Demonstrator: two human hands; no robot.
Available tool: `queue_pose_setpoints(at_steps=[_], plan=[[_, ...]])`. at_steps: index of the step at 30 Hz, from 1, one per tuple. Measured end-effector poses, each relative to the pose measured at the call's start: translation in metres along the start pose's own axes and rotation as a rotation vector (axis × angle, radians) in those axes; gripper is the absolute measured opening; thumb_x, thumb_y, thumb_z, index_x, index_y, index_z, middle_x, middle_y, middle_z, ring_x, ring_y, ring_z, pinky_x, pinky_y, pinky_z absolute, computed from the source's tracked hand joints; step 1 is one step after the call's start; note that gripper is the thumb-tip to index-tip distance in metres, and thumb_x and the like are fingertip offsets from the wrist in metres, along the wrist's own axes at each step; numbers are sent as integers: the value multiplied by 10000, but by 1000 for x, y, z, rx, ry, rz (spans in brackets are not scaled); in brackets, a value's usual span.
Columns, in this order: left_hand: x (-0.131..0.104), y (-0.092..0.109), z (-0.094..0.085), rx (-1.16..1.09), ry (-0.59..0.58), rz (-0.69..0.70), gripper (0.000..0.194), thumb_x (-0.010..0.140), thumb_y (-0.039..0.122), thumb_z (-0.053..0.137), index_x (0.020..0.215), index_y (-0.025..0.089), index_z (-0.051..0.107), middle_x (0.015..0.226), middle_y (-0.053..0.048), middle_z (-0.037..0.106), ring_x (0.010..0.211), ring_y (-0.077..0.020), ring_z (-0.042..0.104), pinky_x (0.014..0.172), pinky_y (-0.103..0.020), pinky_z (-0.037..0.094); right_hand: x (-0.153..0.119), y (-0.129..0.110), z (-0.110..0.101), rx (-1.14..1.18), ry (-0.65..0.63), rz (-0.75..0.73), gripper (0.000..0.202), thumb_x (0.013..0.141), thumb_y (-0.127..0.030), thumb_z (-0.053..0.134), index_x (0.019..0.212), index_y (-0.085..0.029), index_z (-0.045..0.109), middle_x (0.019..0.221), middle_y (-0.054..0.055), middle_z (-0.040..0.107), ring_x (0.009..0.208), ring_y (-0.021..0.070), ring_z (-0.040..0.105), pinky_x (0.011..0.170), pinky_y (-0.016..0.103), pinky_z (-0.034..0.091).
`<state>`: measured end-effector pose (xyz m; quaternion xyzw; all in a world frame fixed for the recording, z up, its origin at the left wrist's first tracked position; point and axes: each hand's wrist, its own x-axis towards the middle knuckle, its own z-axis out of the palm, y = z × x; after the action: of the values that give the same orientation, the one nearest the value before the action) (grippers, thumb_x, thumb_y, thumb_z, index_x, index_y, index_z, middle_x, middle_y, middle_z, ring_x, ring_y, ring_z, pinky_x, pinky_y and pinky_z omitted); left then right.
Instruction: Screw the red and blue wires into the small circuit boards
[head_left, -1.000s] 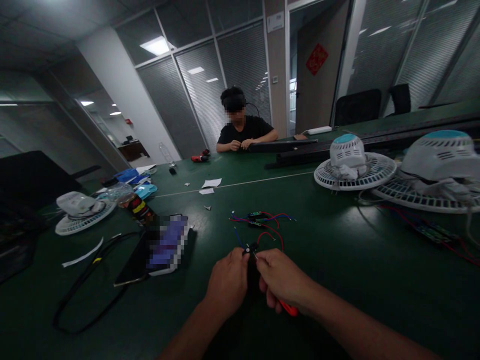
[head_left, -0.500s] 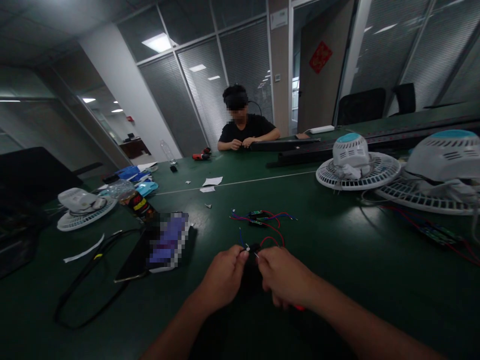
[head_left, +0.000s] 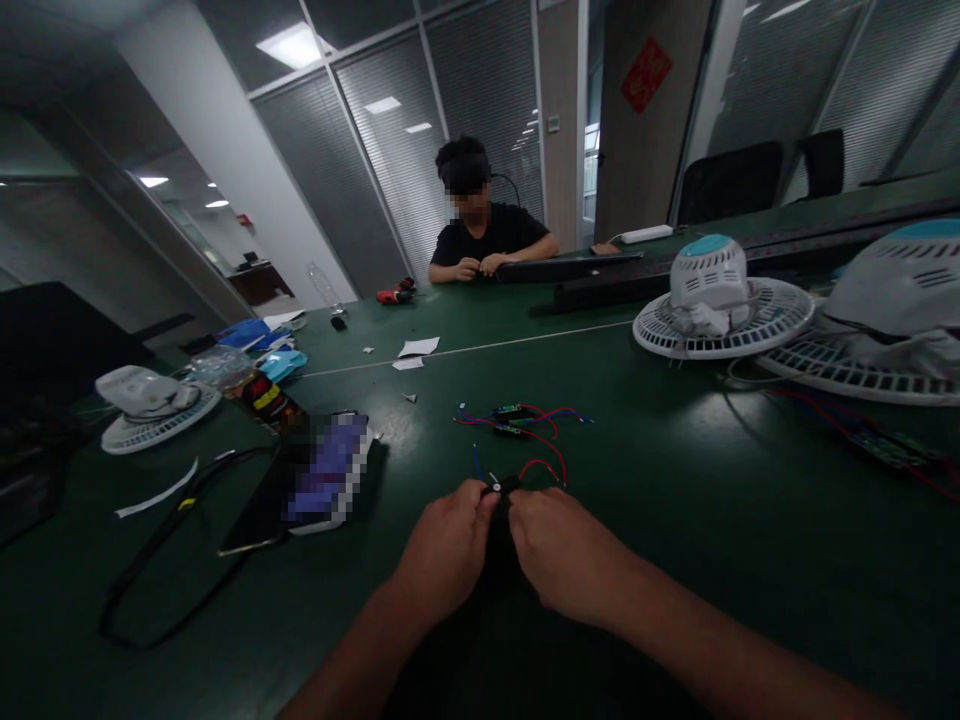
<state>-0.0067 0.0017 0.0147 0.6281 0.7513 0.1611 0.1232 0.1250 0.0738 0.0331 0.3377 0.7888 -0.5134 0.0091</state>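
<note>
Both hands meet low in the middle of the view around a small dark part [head_left: 508, 484] with a white round spot. My left hand [head_left: 448, 545] pinches its left side, fingers closed. On its right side, my right hand [head_left: 566, 548] is closed too, its fingertips pressed against the part. A blue wire [head_left: 475, 461] sticks up near the left fingertips and a red wire [head_left: 538, 463] arches beside the right ones. Small green circuit boards [head_left: 508, 420] with red and blue wires lie just beyond on the green table [head_left: 675, 520].
A phone [head_left: 330, 468], a bottle [head_left: 266, 397] and a black cable [head_left: 142, 560] lie at left. White fan units [head_left: 709, 300] stand at right, with more wired boards [head_left: 885, 445]. Across the table sits a person [head_left: 491, 235] near long black bars [head_left: 600, 290] and a red drill [head_left: 396, 293].
The view has shifted slightly. My right hand has closed in against the dark part, and the thin metal tip and red piece seen at that hand are now out of sight.
</note>
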Motion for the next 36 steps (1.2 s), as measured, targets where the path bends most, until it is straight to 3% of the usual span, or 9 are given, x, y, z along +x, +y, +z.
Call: queue_pose_setpoints(at_steps=[4,9,11,17,22,25,29,31,36], plan=[[-4,2,1,145,-14,66,300,926,300,204,909,176,477,822,-60,619,720,-186,591,647,-270,402,-4,-3,5,-98,13,-26,439,908,-220,150,857,-114,573,594,75,666,381,121,594,345,192,415],[-5,5,2,121,8,10,345,932,322,160,866,185,471,799,-58,623,708,-187,595,620,-264,394,-4,-7,12,-324,168,-137,328,880,-185,295,871,-112,615,863,149,677,750,204,651,660,286,461],[-4,6,4,99,5,-24,344,932,320,167,849,193,476,786,-52,628,695,-184,600,607,-260,385,-2,-7,13,-405,213,-139,316,862,-165,316,875,-95,623,867,175,666,789,245,637,688,335,443],[2,6,3,62,14,-98,426,925,359,156,771,188,515,709,-49,620,654,-188,592,581,-267,357,4,2,4,-482,241,-137,358,880,-242,286,844,-135,626,764,118,663,680,218,631,624,322,425],[6,1,-3,-163,73,-104,495,909,427,173,692,180,544,603,-17,567,568,-159,544,553,-253,348,4,7,-13,-447,212,-122,321,860,-272,330,820,-143,621,760,106,649,685,203,622,602,304,412],[4,-5,-8,-366,106,-161,503,889,480,202,704,171,553,487,33,453,457,-124,453,473,-224,315,-2,7,-30,-403,164,-110,282,834,-299,388,820,-156,632,772,91,648,682,183,619,577,275,413],[1,-14,-16,-553,58,-227,524,865,534,219,703,158,546,453,59,377,418,-100,372,425,-199,282,-7,9,-51,-310,29,-65,236,774,-349,484,802,-169,634,609,27,625,434,126,577,389,215,381],[-1,-17,-19,-539,14,-214,530,866,533,218,682,158,544,450,60,368,414,-96,357,421,-199,268,-5,12,-55,-258,29,-40,261,798,-356,438,854,-169,611,573,9,604,384,111,558,337,192,366],[-4,-17,-23,-243,-61,-75,525,890,467,217,602,174,544,462,48,386,434,-101,403,465,-216,280,5,13,-43,-212,208,-48,277,843,-319,341,897,-164,564,706,34,621,432,90,571,377,184,388]])
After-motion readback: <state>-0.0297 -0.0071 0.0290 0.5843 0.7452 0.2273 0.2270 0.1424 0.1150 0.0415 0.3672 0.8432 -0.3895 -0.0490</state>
